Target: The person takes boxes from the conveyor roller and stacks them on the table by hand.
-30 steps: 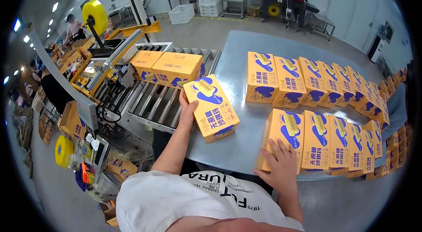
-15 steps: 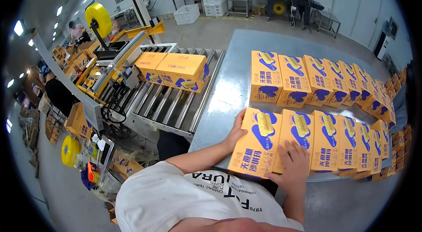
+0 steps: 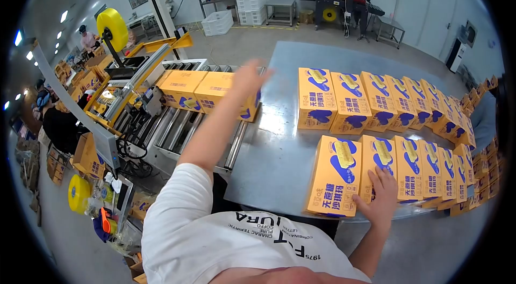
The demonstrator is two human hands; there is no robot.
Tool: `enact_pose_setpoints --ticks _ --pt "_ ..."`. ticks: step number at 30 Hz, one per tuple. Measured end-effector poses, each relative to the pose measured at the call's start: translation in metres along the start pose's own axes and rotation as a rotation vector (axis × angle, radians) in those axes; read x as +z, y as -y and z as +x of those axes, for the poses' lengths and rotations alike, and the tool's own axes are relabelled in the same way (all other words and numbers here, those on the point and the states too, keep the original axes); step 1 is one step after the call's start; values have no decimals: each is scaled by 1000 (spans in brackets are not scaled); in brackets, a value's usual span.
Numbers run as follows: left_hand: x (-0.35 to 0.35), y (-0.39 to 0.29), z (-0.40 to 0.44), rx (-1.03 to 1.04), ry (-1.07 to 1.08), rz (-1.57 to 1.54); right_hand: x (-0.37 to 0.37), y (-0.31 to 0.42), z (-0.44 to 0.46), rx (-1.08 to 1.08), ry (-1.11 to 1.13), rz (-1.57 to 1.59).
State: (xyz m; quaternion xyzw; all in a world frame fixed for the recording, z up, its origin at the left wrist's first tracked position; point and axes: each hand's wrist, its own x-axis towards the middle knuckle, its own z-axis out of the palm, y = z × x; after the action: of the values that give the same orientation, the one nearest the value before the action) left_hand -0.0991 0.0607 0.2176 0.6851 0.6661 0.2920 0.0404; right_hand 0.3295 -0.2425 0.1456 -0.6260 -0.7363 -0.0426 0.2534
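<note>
My left hand (image 3: 249, 77) is raised at the right end of the roller conveyor, in front of or on a yellow carton (image 3: 216, 90); motion smears its fingers. Behind that carton a second yellow carton (image 3: 183, 89) lies on the rollers. Fingers apart, my right hand (image 3: 380, 193) rests against the front of a yellow box (image 3: 378, 157) in the near row on the metal table. At the left end of this row stands another yellow box (image 3: 334, 176) with blue print, touched by neither hand.
A far row of yellow boxes (image 3: 349, 100) stands on the metal table (image 3: 269, 149). The taping machine (image 3: 126, 74) with a yellow tape roll (image 3: 112, 29) is over the conveyor (image 3: 185, 128). People (image 3: 59, 122) work at the far left.
My left hand has left the end box of the near row and moved up and left to the conveyor. The near row's boxes remain standing; my right hand stays beside them.
</note>
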Motion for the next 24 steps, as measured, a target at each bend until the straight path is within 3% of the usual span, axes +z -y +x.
enact_pose_setpoints --ticks 2,5,8,10,11,13,15,17,18,20,23,24 --pt "10 98 33 76 -93 402 2 2 0 2 -9 -2" --pt "11 144 19 88 99 252 4 0 0 -3 -20 -6" --pt "-4 120 -48 371 -121 42 7 -3 -2 -16 -37 -2" --pt "3 137 -88 543 -255 -359 6 -2 -2 -19 -34 -11" --pt "20 142 -107 367 -147 -772 4 0 -1 -23 -32 -16" --pt "40 128 -149 77 79 -1275 1 1 -1 -8 -10 -27" --pt "25 65 -190 -110 291 -1458 4 2 1 -7 -1 -28" --pt "59 35 -214 -48 462 -1472 8 -4 -2 -18 -4 -31" --pt "86 29 -220 104 528 -1384 6 -6 -3 -34 6 -27" --pt "101 3 -237 257 373 -1195 -1 -10 -2 -71 15 -26" --pt "86 14 -201 355 412 -777 -10 -18 -6 31 103 31" --pt "69 13 -176 489 256 -581 -18 -13 -1 -23 87 0"
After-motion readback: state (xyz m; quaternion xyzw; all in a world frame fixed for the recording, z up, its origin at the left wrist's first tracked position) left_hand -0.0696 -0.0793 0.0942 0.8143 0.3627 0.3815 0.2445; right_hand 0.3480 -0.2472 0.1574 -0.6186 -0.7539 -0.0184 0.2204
